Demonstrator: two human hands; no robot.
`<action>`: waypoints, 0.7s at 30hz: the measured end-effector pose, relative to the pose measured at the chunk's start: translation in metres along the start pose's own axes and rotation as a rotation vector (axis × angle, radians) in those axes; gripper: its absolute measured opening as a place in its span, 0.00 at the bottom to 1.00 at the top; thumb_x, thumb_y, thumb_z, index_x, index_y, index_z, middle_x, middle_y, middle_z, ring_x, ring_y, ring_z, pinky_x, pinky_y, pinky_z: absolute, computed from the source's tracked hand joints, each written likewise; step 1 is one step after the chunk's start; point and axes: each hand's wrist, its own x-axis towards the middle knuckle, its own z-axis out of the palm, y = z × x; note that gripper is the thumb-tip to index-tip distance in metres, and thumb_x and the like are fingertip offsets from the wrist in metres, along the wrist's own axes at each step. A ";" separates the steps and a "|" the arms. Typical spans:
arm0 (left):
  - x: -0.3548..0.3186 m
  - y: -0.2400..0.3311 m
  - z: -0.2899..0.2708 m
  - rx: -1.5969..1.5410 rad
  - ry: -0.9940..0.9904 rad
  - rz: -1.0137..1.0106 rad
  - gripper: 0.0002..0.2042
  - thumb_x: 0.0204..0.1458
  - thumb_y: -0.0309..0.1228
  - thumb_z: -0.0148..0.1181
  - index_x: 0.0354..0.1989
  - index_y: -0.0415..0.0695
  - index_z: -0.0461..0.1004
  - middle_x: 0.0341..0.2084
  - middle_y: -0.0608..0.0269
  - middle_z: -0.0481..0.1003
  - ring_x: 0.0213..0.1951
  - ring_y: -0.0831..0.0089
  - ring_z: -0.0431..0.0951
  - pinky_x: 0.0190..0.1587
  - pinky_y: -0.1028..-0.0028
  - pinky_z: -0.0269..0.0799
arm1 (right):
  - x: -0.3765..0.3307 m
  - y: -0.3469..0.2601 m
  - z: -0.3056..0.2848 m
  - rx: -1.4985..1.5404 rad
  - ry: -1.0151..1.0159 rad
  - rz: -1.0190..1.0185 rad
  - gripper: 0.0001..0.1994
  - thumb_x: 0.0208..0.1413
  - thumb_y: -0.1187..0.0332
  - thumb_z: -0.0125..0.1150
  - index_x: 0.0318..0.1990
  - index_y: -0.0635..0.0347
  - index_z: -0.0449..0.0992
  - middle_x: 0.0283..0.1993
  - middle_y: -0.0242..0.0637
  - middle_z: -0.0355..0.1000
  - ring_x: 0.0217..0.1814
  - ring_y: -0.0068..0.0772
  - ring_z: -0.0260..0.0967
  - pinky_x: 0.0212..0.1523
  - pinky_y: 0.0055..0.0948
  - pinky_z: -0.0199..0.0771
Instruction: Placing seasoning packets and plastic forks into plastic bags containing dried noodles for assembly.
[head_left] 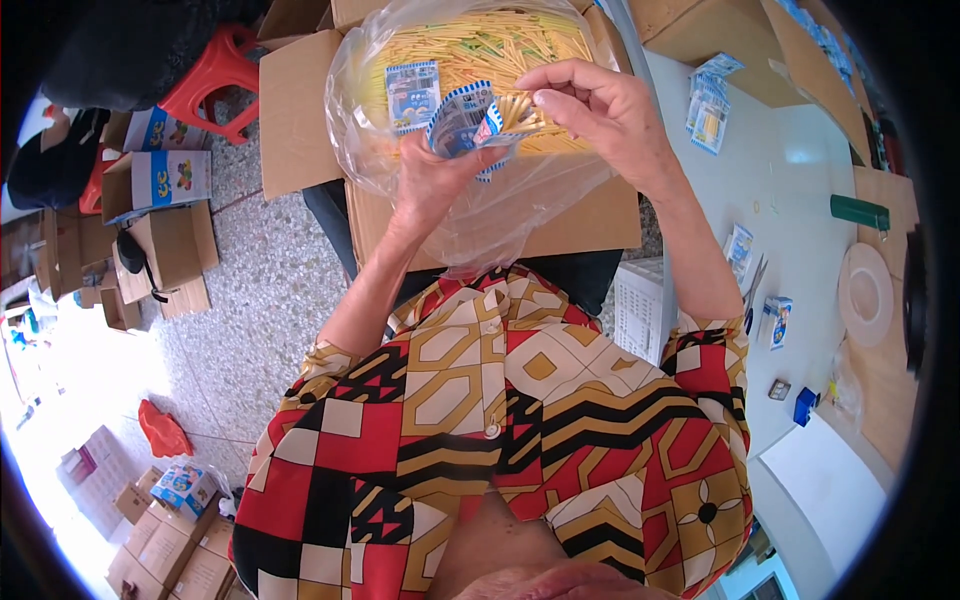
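Observation:
My left hand (437, 182) is closed on a small blue-and-white packet (462, 122), held upright over a carton (590, 215). A bundle of thin yellow sticks (516, 112) pokes out at the packet's right side. My right hand (618, 120) pinches at the upper ends of these sticks with thumb and forefinger. Below both hands, the carton is full of loose yellow sticks (480, 45), a few of them green, inside a clear plastic bag (350, 120). Another blue-and-white packet (408, 92) lies on the sticks, left of the held one.
A pale table (790, 190) on the right carries several packets (710, 112), scissors (755, 285), a green cylinder-like object (860, 212) and a tape roll (866, 295). An open carton (725, 45) stands at the back right. Red stools (215, 85) and stacked cartons (170, 540) are on the left.

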 end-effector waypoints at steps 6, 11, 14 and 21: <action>0.005 -0.003 0.004 0.072 0.026 0.004 0.14 0.39 0.26 0.66 0.37 0.39 0.75 0.27 0.69 0.75 0.28 0.85 0.71 0.31 0.80 0.70 | 0.006 0.007 -0.008 -0.006 -0.087 0.014 0.09 0.56 0.71 0.52 0.43 0.62 0.74 0.34 0.26 0.70 0.33 0.12 0.63 0.36 0.14 0.66; 0.004 -0.006 0.006 0.049 0.024 0.029 0.14 0.39 0.25 0.66 0.37 0.38 0.75 0.27 0.70 0.75 0.28 0.85 0.71 0.32 0.80 0.70 | 0.005 0.015 -0.016 0.173 -0.127 0.079 0.10 0.56 0.72 0.52 0.44 0.61 0.73 0.37 0.26 0.70 0.35 0.13 0.64 0.38 0.15 0.65; 0.002 -0.004 0.004 -0.003 0.007 0.040 0.15 0.39 0.25 0.66 0.38 0.39 0.75 0.27 0.70 0.75 0.29 0.84 0.71 0.34 0.80 0.71 | 0.001 0.014 -0.016 0.125 -0.080 0.052 0.11 0.54 0.74 0.53 0.45 0.61 0.73 0.39 0.27 0.70 0.36 0.14 0.64 0.40 0.16 0.66; 0.002 -0.003 0.006 -0.026 -0.105 -0.001 0.18 0.40 0.24 0.66 0.42 0.39 0.73 0.33 0.67 0.75 0.34 0.81 0.73 0.38 0.78 0.71 | -0.008 0.030 -0.012 0.116 -0.168 -0.059 0.09 0.51 0.78 0.56 0.41 0.62 0.73 0.40 0.29 0.69 0.40 0.16 0.65 0.41 0.17 0.66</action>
